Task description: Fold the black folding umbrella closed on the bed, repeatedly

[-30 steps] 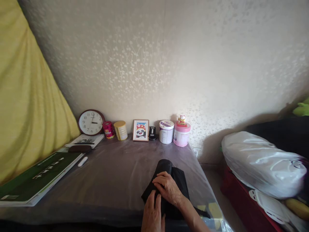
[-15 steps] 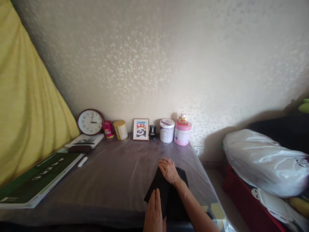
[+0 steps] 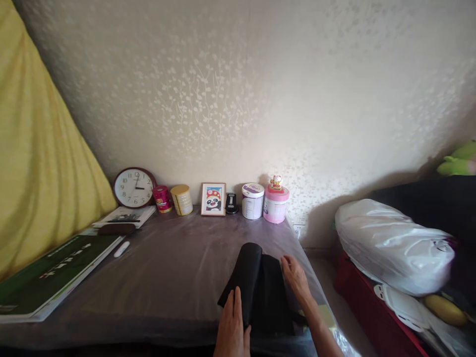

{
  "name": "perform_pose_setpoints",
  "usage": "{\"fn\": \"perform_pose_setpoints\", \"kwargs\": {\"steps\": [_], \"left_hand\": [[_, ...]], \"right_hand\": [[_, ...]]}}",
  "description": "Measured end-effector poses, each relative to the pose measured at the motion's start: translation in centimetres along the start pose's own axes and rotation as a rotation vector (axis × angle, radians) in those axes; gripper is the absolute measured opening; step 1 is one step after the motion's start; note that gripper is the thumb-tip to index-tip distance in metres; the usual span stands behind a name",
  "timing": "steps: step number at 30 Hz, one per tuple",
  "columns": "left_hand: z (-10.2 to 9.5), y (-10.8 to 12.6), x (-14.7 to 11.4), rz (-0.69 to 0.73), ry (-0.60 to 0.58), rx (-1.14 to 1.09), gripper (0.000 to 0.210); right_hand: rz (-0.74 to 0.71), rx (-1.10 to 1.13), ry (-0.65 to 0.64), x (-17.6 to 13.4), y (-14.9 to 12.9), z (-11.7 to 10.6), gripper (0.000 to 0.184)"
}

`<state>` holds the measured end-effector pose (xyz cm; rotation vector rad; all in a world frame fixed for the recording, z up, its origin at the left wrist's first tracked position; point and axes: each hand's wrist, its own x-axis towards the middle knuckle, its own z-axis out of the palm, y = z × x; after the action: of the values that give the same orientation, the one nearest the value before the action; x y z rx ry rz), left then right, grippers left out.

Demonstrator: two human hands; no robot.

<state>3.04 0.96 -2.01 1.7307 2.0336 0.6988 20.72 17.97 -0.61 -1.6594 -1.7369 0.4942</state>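
A piece of black fabric, perhaps a cloth bag, lies at the front right of the table. Its left part is folded over into a raised, rounded flap. My left hand rests along the near left side of that flap, fingers straight and together, thumb to the right. At the fabric's far right edge, my right hand has its fingers curled on the border, apparently gripping it. The underside of the fold is hidden.
Along the wall stand a clock, cans, a panda picture frame and round tubs. A green board and a white pen-like object lie left. Beyond the table's right edge sits a white plastic bag.
My right hand has left the top of the folded flap and moved right to the fabric's edge. The flap now bulges up. My left hand stays nearly in place.
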Motion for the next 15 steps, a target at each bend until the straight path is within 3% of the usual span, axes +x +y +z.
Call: {"fn": "perform_pose_setpoints", "kwargs": {"steps": [6,15], "left_hand": [[-0.2,-0.4,0.1,0.038,-0.016,0.012,0.076],[-0.2,-0.5,0.3,0.009,-0.077,0.024,0.093]], "right_hand": [[0.05,0.082,-0.129,-2.6,0.1,-0.9,0.036],[0.013,0.014,-0.08,-3.3,-2.0,-0.9,0.03]]}}
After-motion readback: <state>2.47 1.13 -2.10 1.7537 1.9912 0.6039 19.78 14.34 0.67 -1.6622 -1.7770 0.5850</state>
